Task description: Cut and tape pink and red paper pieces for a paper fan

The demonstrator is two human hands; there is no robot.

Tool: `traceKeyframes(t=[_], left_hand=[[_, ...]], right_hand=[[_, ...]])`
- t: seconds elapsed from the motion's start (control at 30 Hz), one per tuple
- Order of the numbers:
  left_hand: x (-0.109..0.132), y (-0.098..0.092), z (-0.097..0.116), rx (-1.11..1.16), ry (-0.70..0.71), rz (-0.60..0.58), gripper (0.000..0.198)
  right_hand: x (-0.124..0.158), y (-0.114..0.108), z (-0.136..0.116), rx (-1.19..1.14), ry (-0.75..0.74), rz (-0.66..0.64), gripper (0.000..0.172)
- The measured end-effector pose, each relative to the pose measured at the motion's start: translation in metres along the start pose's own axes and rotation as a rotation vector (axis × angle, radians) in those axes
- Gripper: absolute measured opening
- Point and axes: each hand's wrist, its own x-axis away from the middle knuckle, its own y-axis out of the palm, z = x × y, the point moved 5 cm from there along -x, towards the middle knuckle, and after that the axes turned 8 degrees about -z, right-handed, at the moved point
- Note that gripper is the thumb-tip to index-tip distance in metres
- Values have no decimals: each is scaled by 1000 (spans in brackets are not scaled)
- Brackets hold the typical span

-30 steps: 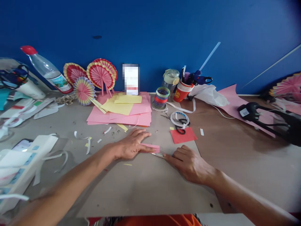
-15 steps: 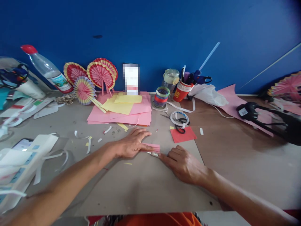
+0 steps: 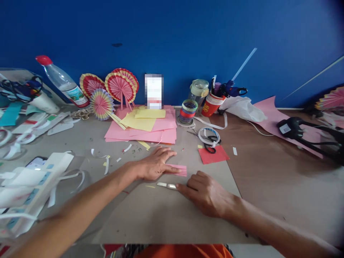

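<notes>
We see a paper stack (image 3: 166, 135) in pink and yellow, with a pink strip (image 3: 183, 172) and a whitish knife (image 3: 172, 186) in front of it. By the stack's left end we find pleated fans (image 3: 120, 86) of pink ringed with red and pale yellow, and right of it a red cup (image 3: 211, 105) with yellow print and a plain red card (image 3: 215, 156). Behind the stack, we face a deep blue wall (image 3: 172, 36).

The right hand (image 3: 205, 193) hides much of the knife (image 3: 170, 186) from me, and the left hand (image 3: 153, 165) covers part of the pink strip (image 3: 184, 172). I get the upright screen (image 3: 154, 87) only as blurred blocks; the right edge crops a paper fan (image 3: 331, 101).
</notes>
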Motion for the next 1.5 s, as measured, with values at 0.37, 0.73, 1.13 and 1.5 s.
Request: traceKeyframes(t=[0.37, 0.73, 1.13, 1.5], left_hand=[[9, -3, 3, -1, -22, -39, 35], [12, -3, -8, 129, -153, 72, 3], [-8, 0, -2, 367, -341, 132, 15], [-13, 6, -3, 282, -340, 214, 17]], right_hand=[[45, -11, 22, -46, 174, -14, 32], [42, -15, 27, -26, 206, -42, 35], [39, -19, 37, -19, 249, 61, 34], [23, -9, 33, 36, 157, 7, 33]])
